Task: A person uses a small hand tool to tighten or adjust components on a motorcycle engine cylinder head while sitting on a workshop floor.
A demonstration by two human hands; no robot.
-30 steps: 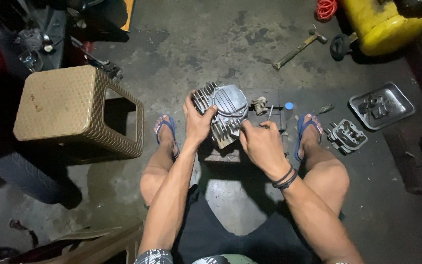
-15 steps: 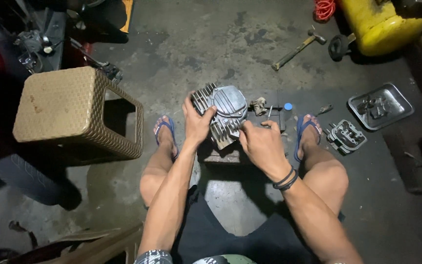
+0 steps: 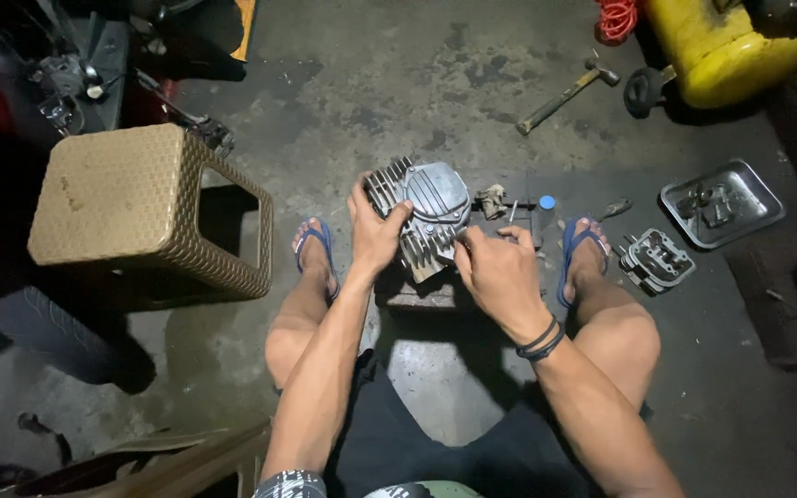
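- My left hand (image 3: pixel 375 231) is clamped on the left flank of the finned engine cylinder head (image 3: pixel 426 217), thumb over its smooth cover (image 3: pixel 437 195), fingers wrapped around the fins.
- My right hand (image 3: pixel 500 272) sits at the head's 4 o'clock edge, fingers curled nearly shut with the tips pinched at the lower fins; whether they hold a small part or tool, I cannot tell.
- The cylinder head rests between my feet on a dark block (image 3: pixel 417 293) on the concrete floor (image 3: pixel 371 83), just ahead of my knees.
- Against the pictures from a second and half a second ago, next to nothing has moved: both hands keep the same grip and the head keeps its tilt. I judge the work is a slow, fine one at that lower edge.
- From the head: a woven stool (image 3: pixel 131 207) at 9 o'clock, a hammer (image 3: pixel 565 92) at 1 o'clock, a metal tray (image 3: pixel 721 203) and a second engine casting (image 3: pixel 657 260) at 3 o'clock, a blue-capped tool (image 3: pixel 546 210) just beside it.
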